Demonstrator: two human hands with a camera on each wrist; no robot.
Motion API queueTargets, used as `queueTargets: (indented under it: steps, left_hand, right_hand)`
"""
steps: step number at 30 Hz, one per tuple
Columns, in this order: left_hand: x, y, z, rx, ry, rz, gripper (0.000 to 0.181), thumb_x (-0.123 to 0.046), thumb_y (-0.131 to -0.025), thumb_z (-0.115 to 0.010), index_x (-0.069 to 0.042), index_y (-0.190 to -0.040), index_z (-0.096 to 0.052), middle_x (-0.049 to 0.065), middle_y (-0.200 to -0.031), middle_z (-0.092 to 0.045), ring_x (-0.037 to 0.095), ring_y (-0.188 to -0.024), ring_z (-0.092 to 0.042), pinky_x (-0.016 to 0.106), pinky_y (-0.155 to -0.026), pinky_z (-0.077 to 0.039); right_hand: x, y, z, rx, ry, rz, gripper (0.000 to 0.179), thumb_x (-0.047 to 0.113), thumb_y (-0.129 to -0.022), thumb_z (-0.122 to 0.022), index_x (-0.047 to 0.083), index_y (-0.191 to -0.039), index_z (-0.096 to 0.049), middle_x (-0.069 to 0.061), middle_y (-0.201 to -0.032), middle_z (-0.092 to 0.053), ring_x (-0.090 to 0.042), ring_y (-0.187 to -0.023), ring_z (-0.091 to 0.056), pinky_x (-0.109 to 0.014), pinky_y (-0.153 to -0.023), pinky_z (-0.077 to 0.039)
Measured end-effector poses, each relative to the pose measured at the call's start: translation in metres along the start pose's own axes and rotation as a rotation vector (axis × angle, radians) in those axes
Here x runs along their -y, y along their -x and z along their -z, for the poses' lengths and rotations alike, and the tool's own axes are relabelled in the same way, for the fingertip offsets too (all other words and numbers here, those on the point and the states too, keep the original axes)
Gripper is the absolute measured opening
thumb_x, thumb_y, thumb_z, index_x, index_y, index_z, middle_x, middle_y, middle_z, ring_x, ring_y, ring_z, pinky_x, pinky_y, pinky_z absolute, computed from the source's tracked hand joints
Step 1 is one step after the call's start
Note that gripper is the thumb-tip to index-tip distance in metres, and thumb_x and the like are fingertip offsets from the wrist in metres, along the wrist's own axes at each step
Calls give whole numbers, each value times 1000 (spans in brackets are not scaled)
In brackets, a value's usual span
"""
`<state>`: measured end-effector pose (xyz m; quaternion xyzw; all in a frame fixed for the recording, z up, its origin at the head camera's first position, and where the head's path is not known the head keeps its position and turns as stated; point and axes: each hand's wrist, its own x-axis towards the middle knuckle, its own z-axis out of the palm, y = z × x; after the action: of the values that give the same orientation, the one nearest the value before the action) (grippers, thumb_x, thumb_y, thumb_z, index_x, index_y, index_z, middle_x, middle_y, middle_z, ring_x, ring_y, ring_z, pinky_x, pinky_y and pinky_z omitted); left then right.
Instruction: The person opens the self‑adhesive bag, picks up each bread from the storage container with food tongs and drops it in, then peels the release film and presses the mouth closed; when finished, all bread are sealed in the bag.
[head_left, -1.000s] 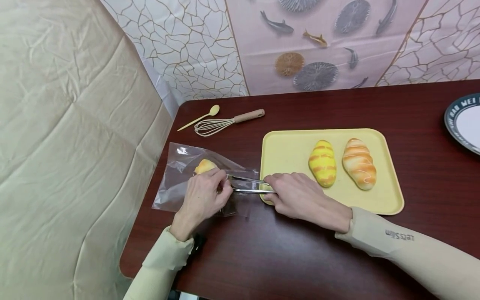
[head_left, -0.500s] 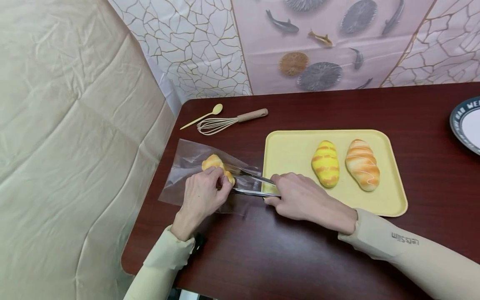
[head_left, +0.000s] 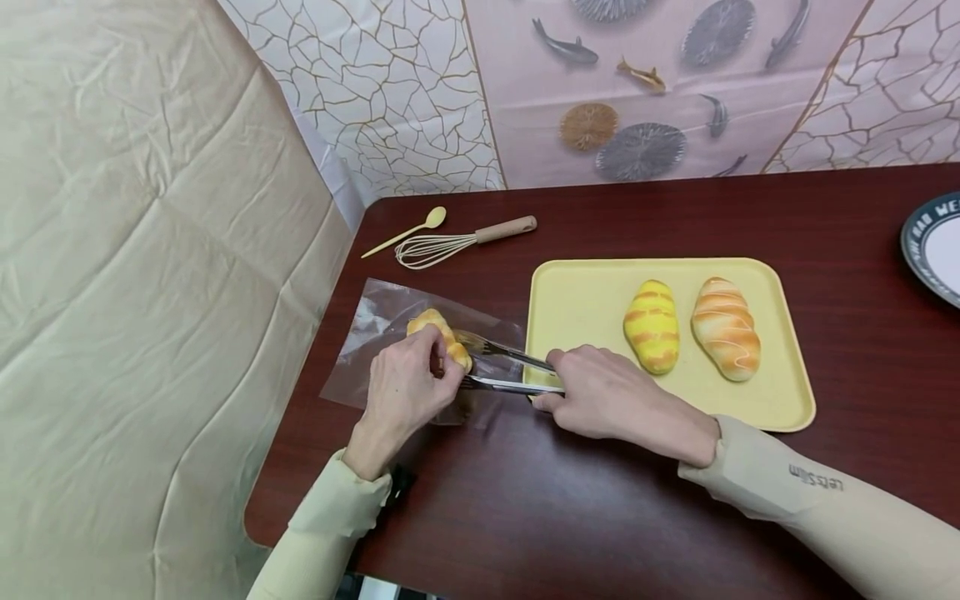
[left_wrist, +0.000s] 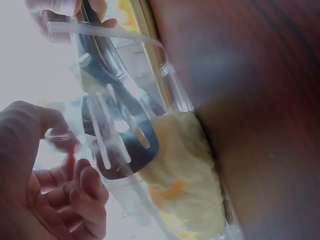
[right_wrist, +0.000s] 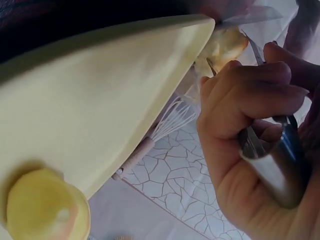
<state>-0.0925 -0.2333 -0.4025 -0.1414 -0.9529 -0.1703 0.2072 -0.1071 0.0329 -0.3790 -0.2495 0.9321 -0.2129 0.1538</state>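
A clear plastic bag [head_left: 360,350] lies at the left of the table, with a croissant-like bread roll [head_left: 433,322] inside. My left hand [head_left: 405,387] pinches the bag's film near its mouth and partly covers the roll. In the left wrist view, the slotted end of metal tongs [left_wrist: 117,135] is inside the bag beside the roll [left_wrist: 187,175]. My right hand [head_left: 611,396] grips the tongs by their arms, which stand spread apart. The right wrist view shows its fingers curled round the tongs' metal bend [right_wrist: 277,175].
A yellow tray [head_left: 573,308] right of the bag bears a yellow striped bread [head_left: 651,327] and a pale orange bread [head_left: 725,329]. A whisk [head_left: 465,242] and a yellow spoon [head_left: 408,232] lie behind the bag. A dark-rimmed plate [head_left: 926,250] stands at the far right.
The tongs' arms have spread wider, and more of the roll shows beside my left hand. My right hand has shifted slightly right. The whole head view has shifted a little.
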Motion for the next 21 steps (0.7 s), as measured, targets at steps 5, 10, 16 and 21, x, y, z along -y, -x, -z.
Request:
queueTargets:
  steps: [5, 10, 16, 21]
  left_hand:
    - [-4, -3, 1, 38, -42, 89, 33, -11, -76, -67, -11, -108, -61, 3, -60, -59, 23, -49, -51, 41, -46, -41]
    - [-8, -9, 0, 77, -87, 170, 43, -15, -77, -66, -12, -119, -63, 6, -62, -62, 28, -48, -52, 41, -44, -38]
    - [-9, -13, -4, 10, -141, 126, 9, -14, -89, -67, -12, -97, -70, 5, -61, -64, 34, -48, -58, 45, -43, -43]
    - [-9, -14, -5, -28, -124, 56, 5, -12, -94, -68, -10, -90, -69, 2, -60, -63, 29, -48, -59, 45, -43, -46]
  right_hand:
    - [-3, -1, -7, -40, -2, 34, 28, 32, -97, -78, 14, -84, -61, -1, -68, -56, -20, -62, -53, -33, -58, -41]
    - [-7, -2, -17, -123, 20, 76, 27, 30, -96, -79, 16, -80, -61, 2, -64, -53, -18, -58, -50, -35, -56, -41]
    - [-3, 2, -13, -131, 19, 69, 27, 28, -97, -77, 18, -78, -61, 3, -62, -51, -17, -58, -48, -32, -55, -38]
    - [-3, 2, -11, -140, 17, 77, 26, 28, -97, -78, 19, -79, -61, 4, -62, -50, -16, -58, -47, -32, -55, -37]
